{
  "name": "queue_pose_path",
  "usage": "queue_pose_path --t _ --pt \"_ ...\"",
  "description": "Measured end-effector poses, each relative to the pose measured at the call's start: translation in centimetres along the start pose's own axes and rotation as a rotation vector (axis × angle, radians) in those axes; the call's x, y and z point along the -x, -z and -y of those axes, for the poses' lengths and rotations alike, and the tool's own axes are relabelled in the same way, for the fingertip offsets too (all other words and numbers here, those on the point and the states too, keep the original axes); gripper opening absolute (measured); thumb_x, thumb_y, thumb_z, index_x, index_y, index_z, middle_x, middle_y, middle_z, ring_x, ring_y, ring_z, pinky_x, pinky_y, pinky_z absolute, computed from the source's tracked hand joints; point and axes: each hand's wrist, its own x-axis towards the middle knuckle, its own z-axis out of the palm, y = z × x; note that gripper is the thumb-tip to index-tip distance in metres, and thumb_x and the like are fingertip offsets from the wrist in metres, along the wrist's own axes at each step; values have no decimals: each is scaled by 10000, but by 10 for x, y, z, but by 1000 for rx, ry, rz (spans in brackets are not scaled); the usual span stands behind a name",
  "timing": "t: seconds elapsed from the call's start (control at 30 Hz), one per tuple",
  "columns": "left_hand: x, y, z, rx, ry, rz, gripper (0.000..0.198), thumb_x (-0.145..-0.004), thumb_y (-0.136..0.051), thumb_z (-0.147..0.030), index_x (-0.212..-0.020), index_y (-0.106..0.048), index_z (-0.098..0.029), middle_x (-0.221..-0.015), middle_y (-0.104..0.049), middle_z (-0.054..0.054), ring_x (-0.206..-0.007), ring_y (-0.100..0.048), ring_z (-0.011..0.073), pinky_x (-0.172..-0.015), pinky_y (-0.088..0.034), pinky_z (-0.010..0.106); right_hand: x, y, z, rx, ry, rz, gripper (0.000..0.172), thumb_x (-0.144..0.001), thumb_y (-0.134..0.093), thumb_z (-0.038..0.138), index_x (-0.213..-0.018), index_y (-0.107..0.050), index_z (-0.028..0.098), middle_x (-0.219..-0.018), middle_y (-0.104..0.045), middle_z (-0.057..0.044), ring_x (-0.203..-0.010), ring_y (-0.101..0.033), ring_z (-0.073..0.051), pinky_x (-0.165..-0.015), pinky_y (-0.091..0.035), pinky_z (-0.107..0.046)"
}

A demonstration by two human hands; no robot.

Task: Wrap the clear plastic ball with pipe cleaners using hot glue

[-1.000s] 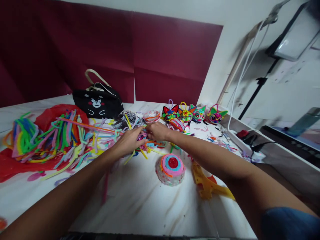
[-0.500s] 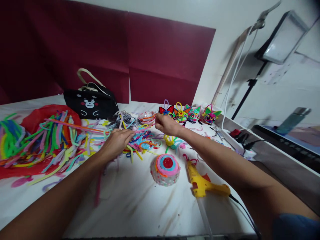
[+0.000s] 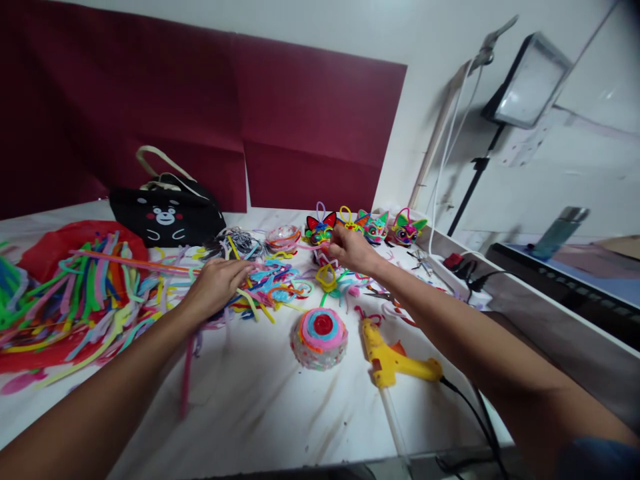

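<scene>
My left hand (image 3: 216,285) lies palm down on a tangle of coloured pipe cleaners (image 3: 273,283) in the middle of the white table (image 3: 280,413), its fingers stretched out over them. My right hand (image 3: 351,248) is closed in a pinch on a thin pink pipe cleaner (image 3: 295,251) drawn taut from that tangle. It hovers in front of a row of small pipe-cleaner cat faces (image 3: 370,227). A round piece with pink, blue and red rings (image 3: 320,339) sits nearer to me.
A yellow glue gun (image 3: 395,360) with a black cord lies right of the round piece. A big heap of pipe cleaners (image 3: 75,293) on red plastic fills the left. A black bear-face bag (image 3: 167,217) stands at the back. A power strip (image 3: 463,270) lies along the right edge.
My right hand has moved right and back, away from my left hand, drawing a pink strand out of the tangle. The left hand stayed on the tangle. The view has shifted.
</scene>
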Motion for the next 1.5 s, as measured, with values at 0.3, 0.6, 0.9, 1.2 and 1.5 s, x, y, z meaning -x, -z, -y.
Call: queue_pose_path --t 0.3,0.6,0.9,1.2,1.5 --pt "-6 17 -43 54 59 -187 491 -997 -363 -475 -1129 -713 -157 -1202 -727 168 -1155 -672 307 -1038 -490 405 42 11 -3 -384 -46 130 147 -844 -505 113 -770 -443 224 -666 -631 24 -489 -541 -90 -478 -451 -188" --pt "-7 26 -118 318 -54 20 391 -955 -453 -489 -782 -713 -253 -669 -738 4 -648 -686 207 -681 -527 294 89 24 -2 -561 6 253 55 -845 -570 163 -837 -526 195 -771 -656 9 -583 -576 -89 -543 -509 -191" --pt "-2 21 -138 395 -42 -154 325 -933 -515 -380 -699 -694 -244 -541 -690 -49 -470 -635 147 -537 -472 267 113 46 -15 -240 180 156 108 -929 -620 165 -866 -707 165 -776 -708 -35 -708 -633 -148 -657 -457 -235" --pt "1 15 -141 633 -69 -44 270 -932 -533 -276 -707 -682 -266 -503 -658 -85 -423 -624 110 -471 -505 200 124 58 -19 65 392 2 199 -1013 -551 156 -918 -725 170 -864 -766 -58 -766 -693 -163 -720 -487 -244" --pt "9 19 -137 559 -174 -31 246 -968 -529 -198 -789 -693 -237 -584 -688 -97 -466 -630 51 -547 -487 131 132 55 -30 212 445 -41 222 -1004 -472 91 -964 -685 138 -861 -760 -85 -732 -687 -167 -660 -478 -257"
